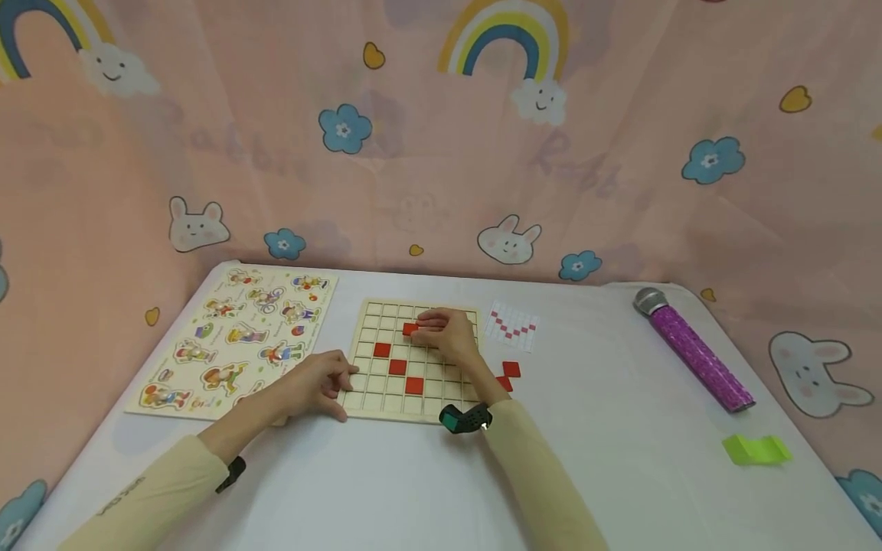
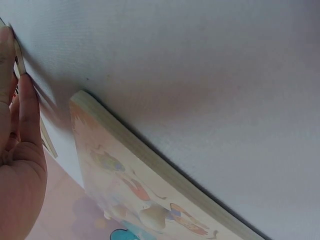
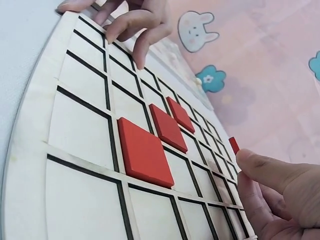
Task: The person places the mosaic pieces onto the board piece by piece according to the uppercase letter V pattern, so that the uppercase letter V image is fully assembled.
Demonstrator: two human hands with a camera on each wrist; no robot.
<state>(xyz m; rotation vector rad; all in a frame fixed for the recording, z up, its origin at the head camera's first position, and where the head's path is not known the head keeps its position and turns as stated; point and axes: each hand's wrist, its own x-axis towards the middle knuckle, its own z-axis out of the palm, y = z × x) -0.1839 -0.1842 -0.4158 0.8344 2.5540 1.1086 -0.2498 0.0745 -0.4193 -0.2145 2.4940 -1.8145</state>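
A wooden grid board (image 1: 368, 402) lies on the white table, with red square tiles in several cells, three of them in a diagonal line, such as the tile (image 3: 145, 152) nearest the right wrist camera. My right hand (image 1: 448, 334) is over the board's far part and pinches a red tile (image 3: 233, 145) by its edge between thumb and fingers. My left hand (image 1: 313, 383) holds the board's near left corner, thumb at the front edge and bent fingers on the left side. In the left wrist view, the left hand (image 2: 20, 165) shows at the left border.
Left of the board lies a picture puzzle board (image 1: 220, 329) with cartoon figures. A pattern card (image 1: 511, 327) and loose red tiles (image 1: 511, 369) are to the right. Farther right are a purple glittery microphone (image 1: 699, 352) and a green curved piece (image 1: 756, 450). A printed pink cloth (image 1: 427, 168) hangs behind.
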